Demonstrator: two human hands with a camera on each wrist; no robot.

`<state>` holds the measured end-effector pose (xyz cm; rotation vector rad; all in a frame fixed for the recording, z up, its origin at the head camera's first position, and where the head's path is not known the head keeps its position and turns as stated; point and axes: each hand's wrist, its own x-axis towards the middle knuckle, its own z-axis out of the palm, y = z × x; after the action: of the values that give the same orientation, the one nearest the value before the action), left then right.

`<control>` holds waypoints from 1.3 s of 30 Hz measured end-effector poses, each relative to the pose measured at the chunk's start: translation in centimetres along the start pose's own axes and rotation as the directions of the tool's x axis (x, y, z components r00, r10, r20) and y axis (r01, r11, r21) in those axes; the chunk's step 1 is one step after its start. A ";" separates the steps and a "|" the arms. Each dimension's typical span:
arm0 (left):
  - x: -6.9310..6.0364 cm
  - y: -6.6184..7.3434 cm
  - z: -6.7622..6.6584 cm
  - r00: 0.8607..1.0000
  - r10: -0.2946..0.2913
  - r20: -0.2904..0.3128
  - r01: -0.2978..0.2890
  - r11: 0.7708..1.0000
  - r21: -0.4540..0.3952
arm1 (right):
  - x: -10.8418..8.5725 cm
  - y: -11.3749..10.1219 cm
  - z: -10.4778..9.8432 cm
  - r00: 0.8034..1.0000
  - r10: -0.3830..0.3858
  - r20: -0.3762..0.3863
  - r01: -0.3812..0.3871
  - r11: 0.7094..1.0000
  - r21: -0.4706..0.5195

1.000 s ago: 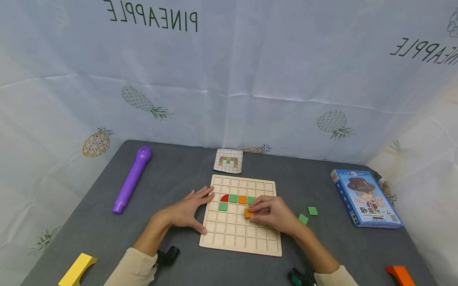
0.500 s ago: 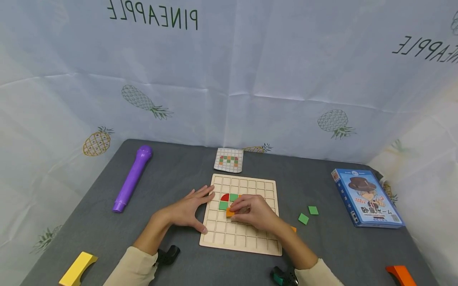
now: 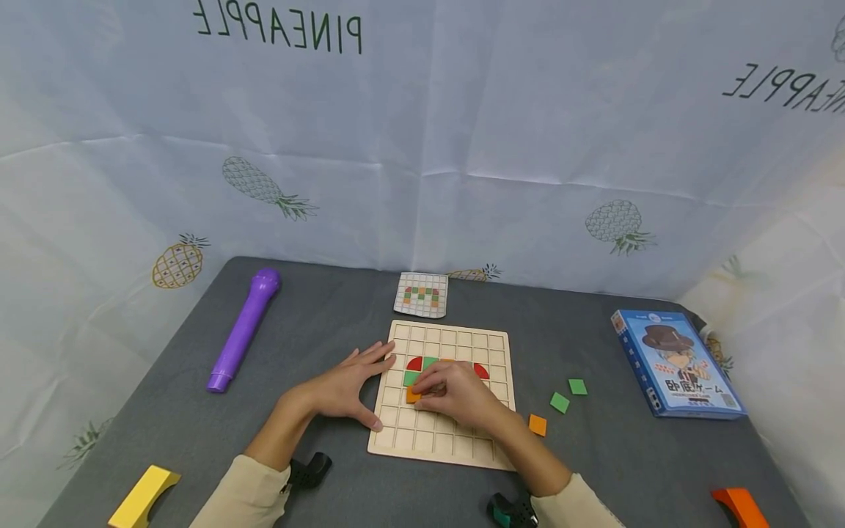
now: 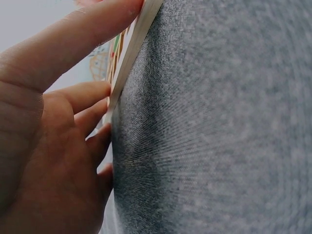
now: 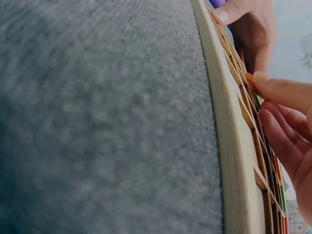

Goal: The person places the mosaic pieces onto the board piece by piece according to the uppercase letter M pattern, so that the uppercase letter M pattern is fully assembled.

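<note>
A light wooden grid board [image 3: 429, 440] lies on the table in the head view. My right hand [image 3: 458, 396] pinches a square orange tile [image 3: 412, 395] between thumb and fingertips over the board's left part, just below a green tile [image 3: 411, 378]. The right wrist view also shows this orange tile [image 5: 250, 77] at the fingertips. Red quarter-round tiles [image 3: 481, 371] sit in the row above, whose middle my right hand partly hides. With fingers spread and fairly straight, my left hand [image 3: 343, 389] rests on the board's left edge.
A small pattern card [image 3: 421, 295] lies behind the board. Right of it are two green tiles [image 3: 560, 402] and an orange tile [image 3: 538, 424]. A purple microphone [image 3: 244, 330], yellow block [image 3: 144, 496], orange block [image 3: 739, 507] and blue box [image 3: 680, 367] lie farther out.
My right hand has moved left across the board with the orange tile, uncovering the red tile at the row's right end. My left hand has stayed at the left edge.
</note>
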<state>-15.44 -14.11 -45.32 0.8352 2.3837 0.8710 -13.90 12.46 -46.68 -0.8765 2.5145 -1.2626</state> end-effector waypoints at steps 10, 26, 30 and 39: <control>0.0 -0.1 -0.1 1.000 -0.005 0.000 0.005 1.000 -0.004 | 0.1 -0.2 0.4 1.000 -0.019 0.010 0.020 0.997 -0.077; -0.1 0.0 -0.1 1.000 0.011 -0.004 -0.011 1.000 -0.002 | 0.3 -0.3 0.9 0.998 -0.056 -0.009 0.054 0.989 -0.140; 0.0 0.1 -0.1 1.000 0.013 -0.005 -0.013 1.000 0.004 | 0.2 -0.2 0.8 0.999 -0.048 -0.014 0.045 0.990 -0.134; 0.0 0.5 -0.2 1.000 -0.005 0.010 0.005 0.999 0.033 | 0.2 -0.3 0.9 1.000 -0.027 0.001 0.026 0.993 -0.114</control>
<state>-15.36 -13.83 -44.84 0.8442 2.3964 0.8250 -13.56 11.63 -46.96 -0.9369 2.6060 -1.1367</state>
